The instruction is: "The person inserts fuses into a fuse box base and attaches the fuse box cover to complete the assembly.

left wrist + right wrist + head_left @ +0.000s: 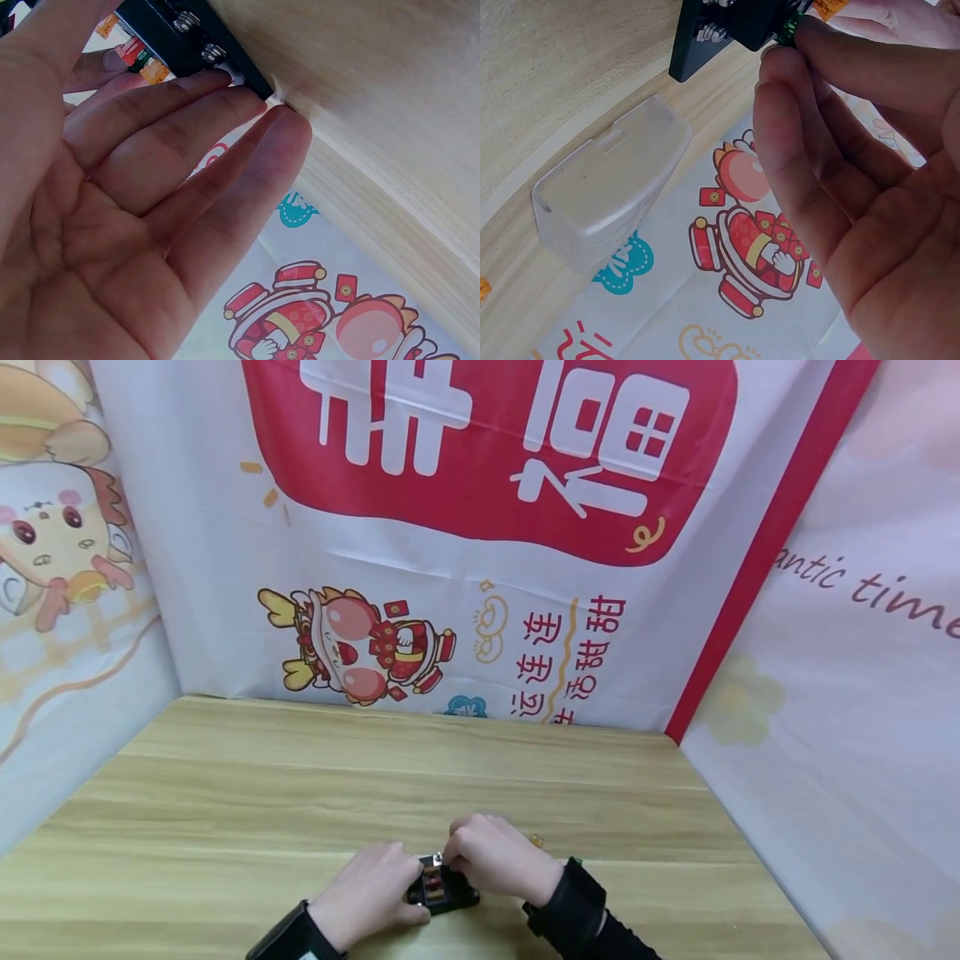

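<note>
Though flat-sided, metal-studded black block (451,890)

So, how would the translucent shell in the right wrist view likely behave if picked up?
The translucent shell looks thin-walled, so probably light. Its crisp, unbent edges suggest stiffness. Its smooth top may be slightly slippery.

In the head view, the left grip (375,887) hid part of the left side of the black case (454,895), and the right grip (497,856) covered its far right corner. Both wrist views cut the case off at the top. Only a sliver of the green piece (786,28) showed at the right grip, too little to name. The amber bit (536,841) just beside that grip was too small to tell. The near edge of the tabletop (337,793) fell below the head view.
</note>
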The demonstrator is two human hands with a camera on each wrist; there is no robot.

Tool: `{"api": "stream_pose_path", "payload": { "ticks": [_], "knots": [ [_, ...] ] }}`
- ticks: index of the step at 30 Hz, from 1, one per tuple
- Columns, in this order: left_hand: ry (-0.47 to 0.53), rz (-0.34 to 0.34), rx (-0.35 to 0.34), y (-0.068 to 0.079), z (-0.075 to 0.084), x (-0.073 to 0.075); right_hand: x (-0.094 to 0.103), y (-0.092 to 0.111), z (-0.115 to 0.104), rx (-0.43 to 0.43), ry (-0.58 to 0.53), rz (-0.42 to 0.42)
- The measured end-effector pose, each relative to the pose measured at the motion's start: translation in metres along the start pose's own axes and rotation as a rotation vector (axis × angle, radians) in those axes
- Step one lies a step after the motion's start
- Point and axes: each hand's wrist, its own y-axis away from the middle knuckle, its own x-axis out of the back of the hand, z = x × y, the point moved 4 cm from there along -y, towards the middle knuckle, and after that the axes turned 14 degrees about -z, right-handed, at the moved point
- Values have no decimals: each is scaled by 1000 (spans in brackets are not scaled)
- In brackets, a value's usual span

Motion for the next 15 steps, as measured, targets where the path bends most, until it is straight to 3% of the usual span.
{"api": "stream_pose_path", "payload": {
  "ticks": [15],
  "knots": [
    [-33,33,-7,2,1,-1,0,-1,-1,-19,-17,-15]
  ]
}}
